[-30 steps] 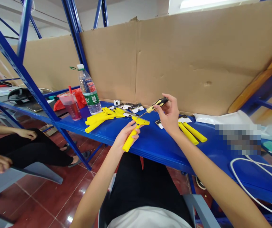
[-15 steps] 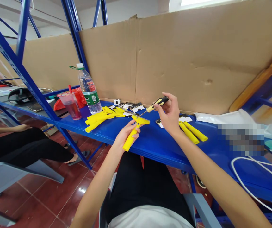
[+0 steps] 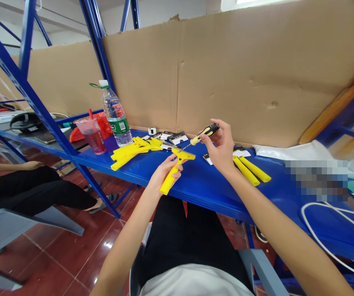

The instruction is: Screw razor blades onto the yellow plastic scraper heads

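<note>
My left hand (image 3: 167,172) is closed around a yellow plastic scraper (image 3: 170,179), its wide head tilted up and away from me. In my right hand (image 3: 222,144) is a screwdriver (image 3: 207,133) with a black and cream handle, gripped between thumb and fingers. The shaft points down left, and its tip meets the scraper's head; the screw itself is too small to make out. Behind my left hand lies a pile of yellow scrapers (image 3: 130,152). Two more yellow handles (image 3: 251,169) rest beyond my right wrist, close to some black-and-white cards (image 3: 241,152).
On the blue shelf table (image 3: 208,193) stand a water bottle (image 3: 117,117) and a red drink cup (image 3: 93,137). Cardboard (image 3: 226,74) walls the back. A white bag (image 3: 291,152) and a white cable (image 3: 306,224) lie at right. Another person (image 3: 38,187) sits at left.
Both hands, the scraper and the screwdriver keep nearly the same positions. At far left, a second hand of the seated person has come into view.
</note>
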Demonstrator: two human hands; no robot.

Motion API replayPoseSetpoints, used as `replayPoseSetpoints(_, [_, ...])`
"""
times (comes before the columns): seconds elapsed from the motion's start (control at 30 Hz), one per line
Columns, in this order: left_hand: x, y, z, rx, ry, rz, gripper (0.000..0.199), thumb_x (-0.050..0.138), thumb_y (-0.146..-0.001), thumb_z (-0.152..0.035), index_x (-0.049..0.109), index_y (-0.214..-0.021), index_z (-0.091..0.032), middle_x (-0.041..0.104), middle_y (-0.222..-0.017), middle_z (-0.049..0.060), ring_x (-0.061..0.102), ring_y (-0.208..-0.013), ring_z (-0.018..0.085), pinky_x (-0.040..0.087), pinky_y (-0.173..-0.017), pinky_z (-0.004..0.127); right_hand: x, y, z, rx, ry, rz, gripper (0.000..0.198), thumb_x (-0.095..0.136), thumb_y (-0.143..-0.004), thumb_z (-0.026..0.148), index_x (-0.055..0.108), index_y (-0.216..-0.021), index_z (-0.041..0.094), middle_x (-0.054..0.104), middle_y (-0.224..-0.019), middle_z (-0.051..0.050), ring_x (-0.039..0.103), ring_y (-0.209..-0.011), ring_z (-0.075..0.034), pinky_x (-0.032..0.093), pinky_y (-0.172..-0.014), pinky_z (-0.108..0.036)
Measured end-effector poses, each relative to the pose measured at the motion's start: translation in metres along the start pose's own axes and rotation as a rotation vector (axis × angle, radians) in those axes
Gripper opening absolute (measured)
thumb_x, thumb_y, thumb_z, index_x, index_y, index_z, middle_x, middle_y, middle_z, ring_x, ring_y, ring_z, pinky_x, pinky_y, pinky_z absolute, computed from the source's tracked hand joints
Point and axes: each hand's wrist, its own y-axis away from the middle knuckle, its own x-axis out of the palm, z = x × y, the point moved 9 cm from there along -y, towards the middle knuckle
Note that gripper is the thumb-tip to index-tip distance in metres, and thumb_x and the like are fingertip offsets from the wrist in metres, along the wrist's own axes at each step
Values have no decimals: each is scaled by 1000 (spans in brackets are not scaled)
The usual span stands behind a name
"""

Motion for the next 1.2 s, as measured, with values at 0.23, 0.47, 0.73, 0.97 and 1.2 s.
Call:
replayPoseSetpoints(0.23, [-7,-6,-1,38,-87,22,61,79,-90,-4,57,-144,-21,70,-136,21,66,-71,9,40,-47,13,-4,2,13,-83,104,-32,66,82,-94,71,64,-147,35,75,-125,-8,80,-101,-30,71,-99,-54])
replayPoseSetpoints(0.47, [-11,-11,-1,93,-181,59,52,85,-87,-10,59,-132,-19,73,-126,20,67,-70,11,38,-46,14,7,8,30,-156,105,104,67,69,-106,63,54,-165,37,68,-154,-11,76,-128,-35,66,-111,-59])
replayPoseSetpoints(0.73, [-9,-9,0,90,-200,40,56,87,-84,-10,59,-132,-20,73,-123,18,66,-70,12,38,-46,16,6,6,23,-93,61,83,74,78,-98,67,55,-164,40,71,-144,-10,78,-115,-34,70,-104,-58])
replayPoseSetpoints(0.97, [-10,-9,-2,103,-198,31,54,87,-83,-8,59,-128,-19,72,-119,17,65,-69,12,37,-46,15,12,7,32,-95,12,158,67,66,-107,63,50,-167,40,67,-150,-11,75,-127,-34,69,-106,-56])
replayPoseSetpoints(1.2, [-6,-6,-3,125,-212,34,49,87,-85,-10,61,-126,-18,72,-115,15,66,-70,12,38,-45,15,8,8,28,-91,64,84,70,75,-101,65,54,-163,42,69,-146,-10,77,-121,-35,69,-103,-59])
